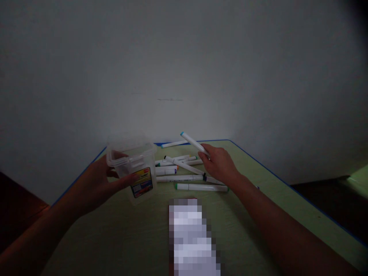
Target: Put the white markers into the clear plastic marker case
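White with a blue end toward ten o'clock, one marker (193, 142) is pinched in our right hand (220, 163), raised above the table (129, 237). Our left hand (99, 178) holds the clear plastic box (148, 161) at eight o'clock, thumb across its front, fingers round its nine-o'clock side. We judge the step as holding one marker clear of the loose markers (189, 178), which lie at three o'clock from the box; moving on calls for a firm pinch and a steady box. Its yellow-and-blue label (142, 187), partly under our thumb, has lettering too dim to read.
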Demonstrator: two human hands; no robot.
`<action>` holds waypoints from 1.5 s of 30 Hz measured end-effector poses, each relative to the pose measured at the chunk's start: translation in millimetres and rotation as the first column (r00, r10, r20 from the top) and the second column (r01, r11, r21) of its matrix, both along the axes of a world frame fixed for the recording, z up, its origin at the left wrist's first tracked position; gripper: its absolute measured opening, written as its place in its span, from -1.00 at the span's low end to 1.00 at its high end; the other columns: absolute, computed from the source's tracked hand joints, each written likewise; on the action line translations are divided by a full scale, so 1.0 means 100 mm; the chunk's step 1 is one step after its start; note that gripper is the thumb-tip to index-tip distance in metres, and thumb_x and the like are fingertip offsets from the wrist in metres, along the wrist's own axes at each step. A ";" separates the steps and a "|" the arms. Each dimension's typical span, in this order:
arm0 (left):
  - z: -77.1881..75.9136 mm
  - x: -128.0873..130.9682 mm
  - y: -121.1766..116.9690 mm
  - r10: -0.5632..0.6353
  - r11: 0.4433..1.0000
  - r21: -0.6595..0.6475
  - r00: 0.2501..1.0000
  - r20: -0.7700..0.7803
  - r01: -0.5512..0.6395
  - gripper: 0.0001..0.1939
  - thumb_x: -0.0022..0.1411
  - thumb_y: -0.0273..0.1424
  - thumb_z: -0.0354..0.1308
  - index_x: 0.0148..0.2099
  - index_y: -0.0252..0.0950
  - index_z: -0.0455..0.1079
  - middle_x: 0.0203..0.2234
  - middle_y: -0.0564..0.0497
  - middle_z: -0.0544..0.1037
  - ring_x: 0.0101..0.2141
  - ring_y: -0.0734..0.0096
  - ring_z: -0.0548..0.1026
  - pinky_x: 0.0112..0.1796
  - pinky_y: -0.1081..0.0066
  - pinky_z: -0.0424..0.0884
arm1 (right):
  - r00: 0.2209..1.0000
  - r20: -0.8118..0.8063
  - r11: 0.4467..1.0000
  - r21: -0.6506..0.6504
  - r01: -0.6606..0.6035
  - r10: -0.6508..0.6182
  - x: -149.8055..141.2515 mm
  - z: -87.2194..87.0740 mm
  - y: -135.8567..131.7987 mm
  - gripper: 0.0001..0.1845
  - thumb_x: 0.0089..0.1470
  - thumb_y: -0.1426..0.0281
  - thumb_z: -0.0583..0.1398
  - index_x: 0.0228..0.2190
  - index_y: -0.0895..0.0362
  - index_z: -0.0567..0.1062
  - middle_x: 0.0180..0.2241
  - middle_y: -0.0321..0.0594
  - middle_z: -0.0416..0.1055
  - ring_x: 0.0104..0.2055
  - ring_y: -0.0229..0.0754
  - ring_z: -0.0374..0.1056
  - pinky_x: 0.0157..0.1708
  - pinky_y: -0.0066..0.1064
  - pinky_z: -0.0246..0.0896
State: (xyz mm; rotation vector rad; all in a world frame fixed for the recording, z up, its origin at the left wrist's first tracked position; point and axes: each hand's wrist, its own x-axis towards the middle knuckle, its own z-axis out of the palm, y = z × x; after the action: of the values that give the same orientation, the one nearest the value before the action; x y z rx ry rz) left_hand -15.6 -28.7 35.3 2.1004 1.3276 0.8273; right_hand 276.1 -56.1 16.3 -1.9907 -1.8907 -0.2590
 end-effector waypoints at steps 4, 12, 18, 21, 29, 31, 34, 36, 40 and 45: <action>0.00 0.00 0.00 -0.013 1.000 0.002 1.000 0.000 0.013 -0.49 -0.05 -0.04 0.19 -0.14 -0.27 0.28 -0.27 -0.01 0.51 -0.32 0.27 0.55 -0.34 0.32 0.53 | 1.000 -0.008 1.000 0.001 0.002 -0.002 0.00 0.00 0.00 -0.75 0.16 0.36 0.00 -0.26 0.15 0.44 -0.45 -0.19 0.47 -0.45 -0.18 0.32 -0.47 -0.40 -0.08; 0.01 0.01 -0.01 0.009 1.000 -0.022 1.000 0.006 -0.009 -0.48 -0.09 -0.03 0.20 -0.17 -0.27 0.27 -0.29 -0.01 0.53 -0.34 0.27 0.55 -0.34 0.31 0.53 | 1.000 -0.007 1.000 -0.002 -0.006 0.006 0.00 0.00 0.00 -0.73 0.17 0.37 -0.02 -0.24 0.16 0.44 -0.42 -0.17 0.48 -0.43 -0.17 0.33 -0.45 -0.40 -0.06; 0.00 -0.01 -0.01 -0.002 1.000 -0.014 1.000 0.007 0.002 -0.49 -0.06 -0.04 0.20 -0.16 -0.27 0.28 -0.26 -0.01 0.52 -0.34 0.28 0.55 -0.36 0.32 0.53 | 1.000 -0.012 1.000 0.007 -0.008 0.008 -0.01 0.00 0.00 -0.73 0.17 0.37 0.00 -0.21 0.17 0.44 -0.41 -0.17 0.48 -0.42 -0.15 0.34 -0.46 -0.39 -0.07; -0.01 -0.02 0.00 -0.006 1.000 -0.003 1.000 0.003 0.006 -0.50 -0.05 -0.05 0.20 -0.15 -0.28 0.28 -0.27 -0.01 0.51 -0.34 0.29 0.55 -0.36 0.34 0.53 | 1.000 -0.015 1.000 0.012 -0.010 0.010 -0.01 0.00 0.00 -0.74 0.16 0.38 0.00 -0.23 0.18 0.43 -0.42 -0.16 0.48 -0.42 -0.15 0.34 -0.46 -0.40 -0.07; -0.04 -0.02 0.01 -0.009 1.000 0.013 1.000 0.015 0.009 -0.47 -0.06 -0.02 0.20 -0.14 -0.27 0.30 -0.28 0.00 0.53 -0.35 0.28 0.56 -0.38 0.32 0.53 | 1.000 -0.026 1.000 0.012 -0.012 0.012 0.02 -0.02 0.02 -0.73 0.15 0.37 -0.01 -0.20 0.16 0.43 -0.44 -0.16 0.47 -0.44 -0.16 0.32 -0.48 -0.40 -0.11; -0.04 -0.02 0.01 -0.008 1.000 0.003 1.000 0.019 0.008 -0.47 -0.07 -0.02 0.21 -0.14 -0.27 0.29 -0.30 0.00 0.53 -0.36 0.28 0.56 -0.38 0.32 0.53 | 1.000 -0.026 1.000 0.016 -0.013 0.013 0.02 -0.02 0.02 -0.73 0.16 0.37 -0.01 -0.20 0.16 0.43 -0.44 -0.16 0.47 -0.45 -0.16 0.31 -0.48 -0.40 -0.11; -0.04 -0.02 0.01 -0.016 1.000 0.014 1.000 0.021 0.016 -0.48 -0.07 -0.02 0.21 -0.15 -0.27 0.29 -0.29 0.01 0.53 -0.35 0.29 0.56 -0.36 0.32 0.54 | 0.999 -0.031 1.000 0.019 -0.017 0.017 0.01 -0.02 0.02 -0.72 0.16 0.36 -0.01 -0.19 0.16 0.43 -0.45 -0.17 0.46 -0.46 -0.17 0.31 -0.47 -0.40 -0.10; -0.04 -0.02 0.01 -0.005 1.000 0.008 1.000 0.022 0.005 -0.48 -0.08 -0.02 0.21 -0.16 -0.27 0.29 -0.30 0.01 0.53 -0.35 0.29 0.56 -0.37 0.32 0.54 | 0.999 -0.034 1.000 0.016 -0.019 0.020 0.01 -0.02 0.01 -0.72 0.16 0.37 -0.01 -0.20 0.17 0.43 -0.45 -0.17 0.46 -0.46 -0.18 0.30 -0.47 -0.40 -0.10; -0.03 -0.02 0.02 0.009 1.000 -0.008 1.000 0.024 -0.008 -0.46 -0.10 -0.01 0.21 -0.16 -0.28 0.29 -0.30 0.00 0.53 -0.36 0.28 0.56 -0.38 0.31 0.53 | 0.999 -0.025 0.999 0.027 -0.019 0.020 0.02 -0.03 0.01 -0.72 0.16 0.37 0.00 -0.20 0.17 0.43 -0.43 -0.15 0.47 -0.45 -0.16 0.31 -0.47 -0.40 -0.11; -0.03 -0.02 0.00 0.008 1.000 -0.004 0.999 0.043 -0.008 -0.46 -0.10 -0.03 0.22 -0.16 -0.29 0.29 -0.30 -0.01 0.53 -0.36 0.28 0.55 -0.37 0.31 0.53 | 0.999 -0.027 1.000 0.026 -0.016 0.016 0.02 -0.04 0.03 -0.73 0.16 0.36 -0.01 -0.21 0.16 0.43 -0.45 -0.16 0.47 -0.46 -0.17 0.30 -0.48 -0.40 -0.11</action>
State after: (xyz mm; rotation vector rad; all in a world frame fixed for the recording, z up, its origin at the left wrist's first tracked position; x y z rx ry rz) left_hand -17.3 -28.2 32.4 2.0642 1.3156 0.8675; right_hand 278.5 -53.5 12.1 -1.9517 -1.8761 -0.2495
